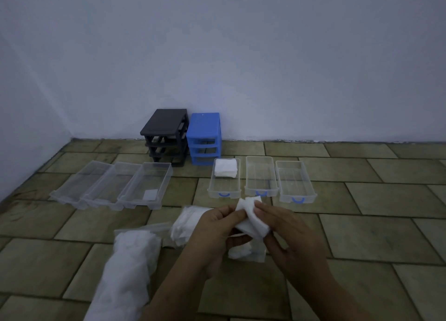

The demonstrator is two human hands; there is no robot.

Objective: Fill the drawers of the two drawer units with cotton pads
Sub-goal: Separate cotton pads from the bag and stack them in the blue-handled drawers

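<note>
2 drawer units: black (166,137), blue (204,138). 6 clear drawers out; one (225,183) holds pads. Left hand (217,233) and right hand (287,236) both grasping a pad stack (251,214).

A floor of olive-green rectangular stone tiles (362,236) meets a plain pale blue-grey painted wall (241,55) behind it.

No text, label or number seems legible anywhere in this dim view.

Both hands (251,226) raised together, fingers pinching
</note>
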